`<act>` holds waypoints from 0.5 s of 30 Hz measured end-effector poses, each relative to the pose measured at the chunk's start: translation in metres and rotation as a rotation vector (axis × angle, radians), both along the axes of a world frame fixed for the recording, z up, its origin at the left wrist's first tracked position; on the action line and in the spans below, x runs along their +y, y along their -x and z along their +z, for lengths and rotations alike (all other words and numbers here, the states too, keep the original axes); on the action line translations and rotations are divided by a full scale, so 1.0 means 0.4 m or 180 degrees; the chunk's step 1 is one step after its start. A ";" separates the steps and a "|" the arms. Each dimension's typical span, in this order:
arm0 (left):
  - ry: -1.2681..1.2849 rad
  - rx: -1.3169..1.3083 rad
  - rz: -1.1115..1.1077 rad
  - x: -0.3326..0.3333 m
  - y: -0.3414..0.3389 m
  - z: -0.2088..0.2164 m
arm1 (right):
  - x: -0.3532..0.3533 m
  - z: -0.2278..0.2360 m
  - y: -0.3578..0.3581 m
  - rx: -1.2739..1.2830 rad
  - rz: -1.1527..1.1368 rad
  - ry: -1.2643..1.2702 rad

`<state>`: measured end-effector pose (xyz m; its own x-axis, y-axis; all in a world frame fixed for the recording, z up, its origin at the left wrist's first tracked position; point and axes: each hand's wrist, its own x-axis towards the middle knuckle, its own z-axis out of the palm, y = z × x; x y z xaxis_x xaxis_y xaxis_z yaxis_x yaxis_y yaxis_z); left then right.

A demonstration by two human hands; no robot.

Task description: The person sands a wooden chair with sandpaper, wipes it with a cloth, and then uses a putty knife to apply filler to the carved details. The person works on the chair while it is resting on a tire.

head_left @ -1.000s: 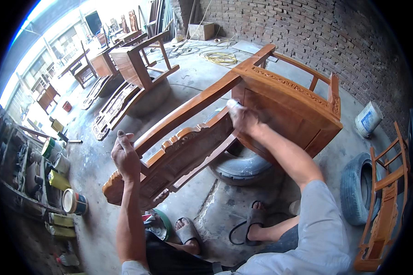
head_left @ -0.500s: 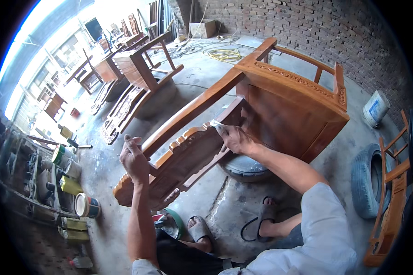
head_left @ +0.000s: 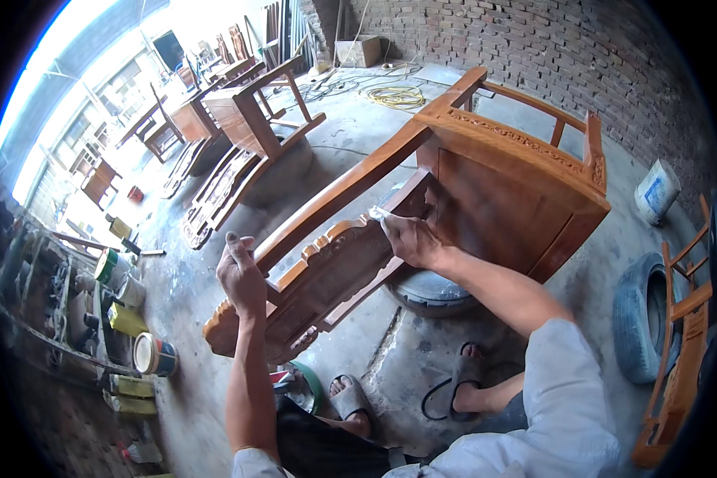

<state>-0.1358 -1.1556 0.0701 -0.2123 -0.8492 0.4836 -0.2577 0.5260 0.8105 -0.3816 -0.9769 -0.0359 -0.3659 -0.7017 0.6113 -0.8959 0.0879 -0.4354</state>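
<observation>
A brown wooden chair (head_left: 518,191) with carved trim lies tipped over on a dark tyre (head_left: 430,296). Its long carved piece (head_left: 331,267) stretches toward me and to the left. Pinched in my right hand (head_left: 413,241) is a small whitish pad (head_left: 380,213), pressed against the scalloped upper edge of that piece. My left hand (head_left: 243,275) is at the near left end of the chair, beside a smooth rail (head_left: 334,191). Its thumb and forefinger point upward, apart, with nothing seen between them; the other fingers are partly hidden.
Several similar pieces of furniture (head_left: 239,119) stand at the far left. Paint buckets (head_left: 153,354) and cans line a rack on the left. Between my feet and that rack sits a green-rimmed tub (head_left: 307,386). To the right are another tyre (head_left: 644,323), a white bucket (head_left: 657,191) and a wooden frame (head_left: 681,374).
The whole view has shifted slightly, moving things a little to the right. Both hands keep nearly the same places on the chair, and the pad stays at the carved edge.
</observation>
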 end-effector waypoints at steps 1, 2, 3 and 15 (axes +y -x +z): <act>0.0117 0.0029 0.0013 -0.004 -0.005 0.000 | -0.002 0.003 0.032 0.0072 -0.0210 -0.0144; 0.0157 0.0054 0.0017 -0.006 -0.006 -0.002 | -0.011 0.013 0.079 0.0132 -0.0420 -0.0302; 0.0051 -0.0019 0.0023 -0.007 -0.017 -0.003 | -0.012 0.016 0.117 0.0185 -0.0634 -0.0490; 0.0058 0.0029 -0.0077 0.007 0.023 0.009 | 0.009 -0.060 0.307 0.0655 -0.1200 0.0001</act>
<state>-0.1452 -1.1529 0.0737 -0.2281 -0.8349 0.5009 -0.2374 0.5466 0.8030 -0.5043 -0.9734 -0.0598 -0.4671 -0.5419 0.6986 -0.8693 0.4257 -0.2511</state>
